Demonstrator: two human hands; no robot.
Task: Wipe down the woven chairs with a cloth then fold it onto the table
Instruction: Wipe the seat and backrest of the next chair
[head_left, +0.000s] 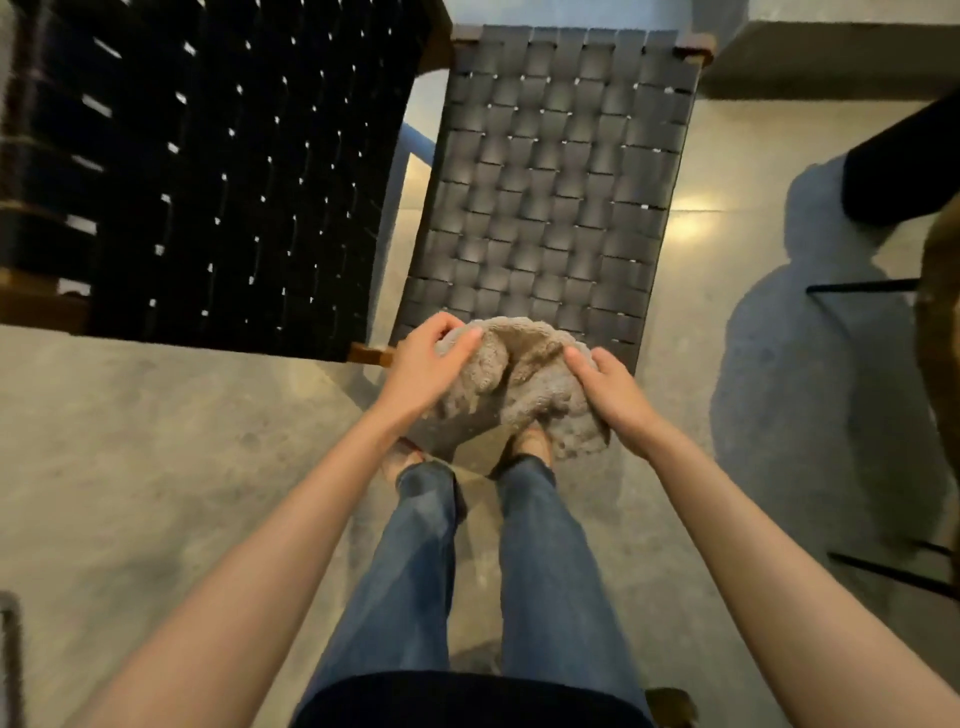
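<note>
You hold the cloth bunched in both hands at the near edge of the grey woven chair.

The concrete floor (156, 467) gives you open room on your left and behind the chairs. To your right, dark furniture legs crowd in. The black woven chair (234, 171) stands just beside the grey woven chair (556, 182), with a narrow gap between them. The grey seat ahead of you is bare, so a stroke away from you looks unobstructed. The cloth (519, 384) sits gathered over that seat's near edge, probably wadded to make a wiping pad. Whether it touches the weave is unclear. Your left hand (421, 369) curls round its left side and your right hand (613, 389) grips its right.
</note>
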